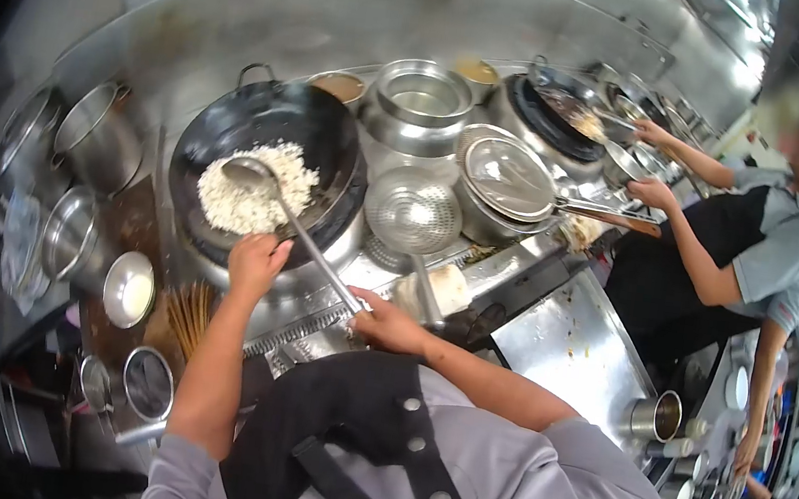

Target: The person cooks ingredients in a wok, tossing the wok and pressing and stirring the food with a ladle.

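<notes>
A black wok [209, 124] sits on the burner in front of me with white rice [234, 203] in its bottom. My right hand [391, 325] is closed around the long handle of a metal ladle [249, 172], whose bowl rests on the rice. At the wok's near rim, my left hand [257, 263] is closed on the edge; its fingertips are partly hidden. Right of the wok lies a perforated skimmer [415, 209], its handle close to my right hand.
Steel pots [425, 91] stand behind the skimmer, and a mesh strainer [508, 178] lies over another pot. To the left are a tall pot [99, 137] and a bowl with white contents [129, 290]. A co-worker [725, 227] handles a second wok [564, 110] at right.
</notes>
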Available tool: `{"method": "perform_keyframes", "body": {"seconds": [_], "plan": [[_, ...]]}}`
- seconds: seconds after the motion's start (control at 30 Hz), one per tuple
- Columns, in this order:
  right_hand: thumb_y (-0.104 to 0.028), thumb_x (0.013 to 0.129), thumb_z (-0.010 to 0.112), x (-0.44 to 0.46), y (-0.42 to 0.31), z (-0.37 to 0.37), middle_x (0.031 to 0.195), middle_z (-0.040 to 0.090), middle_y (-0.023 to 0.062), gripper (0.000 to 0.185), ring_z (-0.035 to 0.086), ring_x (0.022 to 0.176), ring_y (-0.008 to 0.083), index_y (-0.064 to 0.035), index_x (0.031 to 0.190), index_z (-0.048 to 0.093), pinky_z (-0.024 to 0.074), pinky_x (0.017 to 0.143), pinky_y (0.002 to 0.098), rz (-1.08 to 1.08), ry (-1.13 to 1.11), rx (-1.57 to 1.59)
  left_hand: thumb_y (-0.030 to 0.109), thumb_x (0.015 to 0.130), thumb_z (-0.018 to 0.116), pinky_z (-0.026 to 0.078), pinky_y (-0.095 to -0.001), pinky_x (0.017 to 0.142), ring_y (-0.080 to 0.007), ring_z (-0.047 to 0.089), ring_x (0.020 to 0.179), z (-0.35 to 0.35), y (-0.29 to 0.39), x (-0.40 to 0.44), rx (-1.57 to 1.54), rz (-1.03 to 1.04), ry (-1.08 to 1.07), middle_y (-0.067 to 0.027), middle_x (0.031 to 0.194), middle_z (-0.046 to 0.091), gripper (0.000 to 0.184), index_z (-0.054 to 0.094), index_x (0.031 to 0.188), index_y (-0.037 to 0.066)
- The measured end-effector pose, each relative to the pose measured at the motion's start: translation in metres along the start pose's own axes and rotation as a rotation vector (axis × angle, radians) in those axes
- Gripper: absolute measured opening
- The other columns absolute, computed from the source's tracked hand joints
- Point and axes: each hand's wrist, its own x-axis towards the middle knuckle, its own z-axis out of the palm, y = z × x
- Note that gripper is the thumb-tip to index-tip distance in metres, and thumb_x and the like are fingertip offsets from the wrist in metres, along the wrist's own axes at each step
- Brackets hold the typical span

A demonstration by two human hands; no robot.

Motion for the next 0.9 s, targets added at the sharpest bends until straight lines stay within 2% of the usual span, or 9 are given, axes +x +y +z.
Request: {"method": "perform_keyframes", "body": {"seconds": [0.2, 0.37, 0.47, 0.5, 0.67, 0.77, 0.83, 0.87, 0.9], "plan": [[-0.015, 0.101, 0.067, -0.006, 0.040, -0.009, 0.105, 0.058, 0.0024, 0.077, 0.058, 0.092, 0.0101, -0.0169, 0.164, 0.023, 0.0496, 0.081, 0.0264, -0.171, -0.057, 0.063, 0.029, 0.093, 0.069, 0.045, -0.0519, 0.066, -0.0418, 0.058, 0.070, 0.001, 0.000, 0.002, 0.009, -0.049, -0.087, -0.0183, 0.070, 0.059, 0.043, 0.053, 0.065, 0.002], [-0.016, 0.100, 0.068, -0.010, 0.061, -0.016, 0.117, 0.056, 0.0004, 0.076, 0.054, 0.106, 0.0105, -0.0127, 0.163, 0.026, 0.0464, 0.092, 0.0264, -0.133, -0.054, 0.107, 0.030, 0.095, 0.067, 0.045, -0.0525, 0.068, -0.0419, 0.059, 0.072, 0.008, 0.004, 0.001, 0.030, -0.084, -0.101, -0.0185, 0.070, 0.060, 0.043, 0.054, 0.066, 0.002], [-0.017, 0.100, 0.069, -0.009, 0.071, -0.018, 0.118, 0.056, 0.0008, 0.076, 0.054, 0.107, 0.0107, -0.0125, 0.163, 0.027, 0.0462, 0.093, 0.0268, -0.242, -0.034, 0.016, 0.031, 0.095, 0.067, 0.045, -0.0529, 0.069, -0.0418, 0.059, 0.073, 0.014, 0.000, 0.001, 0.056, -0.076, -0.108, -0.0185, 0.070, 0.059, 0.043, 0.054, 0.065, 0.002], [-0.017, 0.100, 0.069, -0.016, 0.070, -0.020, 0.117, 0.056, 0.0014, 0.073, 0.054, 0.106, 0.0101, -0.0119, 0.161, 0.030, 0.0466, 0.091, 0.0262, -0.157, -0.020, 0.023, 0.031, 0.095, 0.068, 0.045, -0.0529, 0.069, -0.0417, 0.058, 0.072, 0.014, -0.002, -0.001, 0.055, -0.072, -0.101, -0.0186, 0.070, 0.059, 0.044, 0.054, 0.065, 0.003], [-0.014, 0.100, 0.068, -0.013, 0.076, -0.020, 0.112, 0.056, 0.0014, 0.067, 0.055, 0.100, 0.0089, -0.0107, 0.157, 0.035, 0.0478, 0.086, 0.0250, -0.210, -0.026, 0.042, 0.032, 0.094, 0.068, 0.044, -0.0528, 0.067, -0.0416, 0.058, 0.071, 0.019, -0.004, -0.002, 0.073, -0.083, -0.079, -0.0189, 0.069, 0.058, 0.045, 0.053, 0.064, 0.003], [-0.019, 0.099, 0.069, -0.011, 0.075, -0.020, 0.115, 0.062, 0.0067, 0.069, 0.061, 0.103, 0.0147, -0.0094, 0.157, 0.034, 0.0494, 0.088, 0.0293, -0.188, 0.005, -0.071, 0.032, 0.093, 0.070, 0.043, -0.0525, 0.066, -0.0414, 0.057, 0.070, 0.018, -0.004, -0.002, 0.052, -0.101, -0.086, -0.0190, 0.067, 0.058, 0.045, 0.053, 0.063, 0.003], [-0.028, 0.097, 0.071, -0.015, 0.067, -0.021, 0.120, 0.066, 0.0154, 0.073, 0.067, 0.108, 0.0255, -0.0100, 0.157, 0.033, 0.0504, 0.092, 0.0358, -0.237, 0.095, -0.465, 0.030, 0.090, 0.073, 0.043, -0.0516, 0.064, -0.0406, 0.057, 0.068, 0.015, -0.002, -0.001, 0.030, -0.105, -0.070, -0.0183, 0.065, 0.057, 0.044, 0.052, 0.062, 0.003], [-0.028, 0.097, 0.071, -0.018, 0.055, -0.022, 0.120, 0.066, 0.0154, 0.073, 0.067, 0.108, 0.0255, -0.0100, 0.157, 0.033, 0.0504, 0.092, 0.0358, -0.239, 0.096, -0.467, 0.030, 0.090, 0.073, 0.043, -0.0516, 0.064, -0.0406, 0.057, 0.068, 0.014, -0.001, 0.001, 0.031, -0.103, -0.067, -0.0183, 0.065, 0.057, 0.044, 0.052, 0.062, 0.003], [-0.031, 0.097, 0.071, -0.021, 0.042, -0.024, 0.121, 0.067, 0.0185, 0.074, 0.067, 0.110, 0.0300, -0.0109, 0.157, 0.033, 0.0503, 0.093, 0.0385, -0.170, 0.073, -0.501, 0.028, 0.089, 0.074, 0.043, -0.0512, 0.063, -0.0399, 0.057, 0.067, 0.013, 0.001, 0.000, 0.006, -0.105, -0.027, -0.0178, 0.064, 0.056, 0.043, 0.052, 0.061, 0.003]]}}
